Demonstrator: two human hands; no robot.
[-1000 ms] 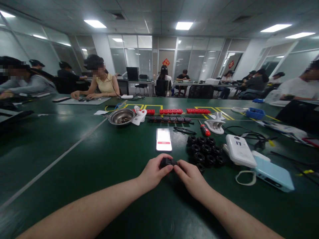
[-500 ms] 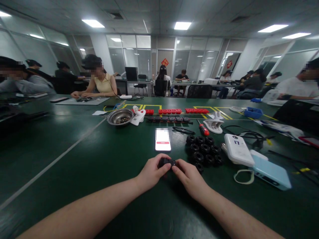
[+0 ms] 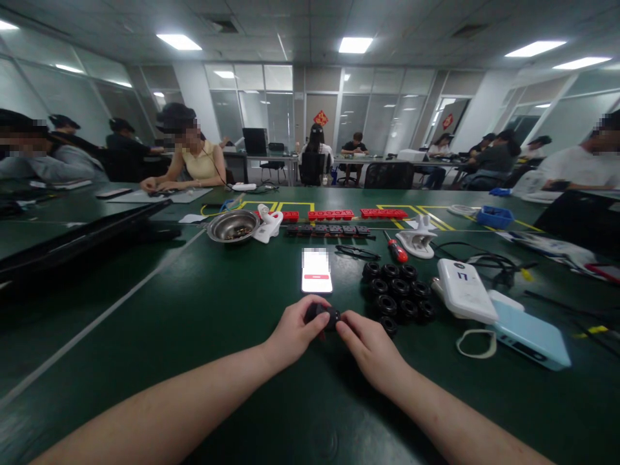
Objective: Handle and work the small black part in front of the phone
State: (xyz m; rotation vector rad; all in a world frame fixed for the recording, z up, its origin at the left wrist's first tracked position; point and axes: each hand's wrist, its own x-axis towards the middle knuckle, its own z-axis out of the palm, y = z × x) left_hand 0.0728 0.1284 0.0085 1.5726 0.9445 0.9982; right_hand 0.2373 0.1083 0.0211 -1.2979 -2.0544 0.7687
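Over the dark green table, my left hand (image 3: 294,334) is closed round a small black part (image 3: 332,318), thumb in front and fingers behind. Most of that part is hidden by the fingers, so its exact kind does not show. My right hand (image 3: 371,345) has thumb and index finger together at the part's right end. Just beyond the hands lies a phone (image 3: 316,271) with a lit screen. To the right is a cluster of black wheel-like rings (image 3: 398,288).
Behind the phone are a black strip of parts (image 3: 329,230), red trays (image 3: 331,215), a metal bowl (image 3: 233,227), a screwdriver (image 3: 397,248) and black glasses (image 3: 357,252). A white device (image 3: 466,292) and a light blue box (image 3: 530,332) stand right. Several people sit around.
The black part has turned and shifted slightly left in my left hand; my right fingertips now sit at its end. A dark flat panel has come into view at the left.
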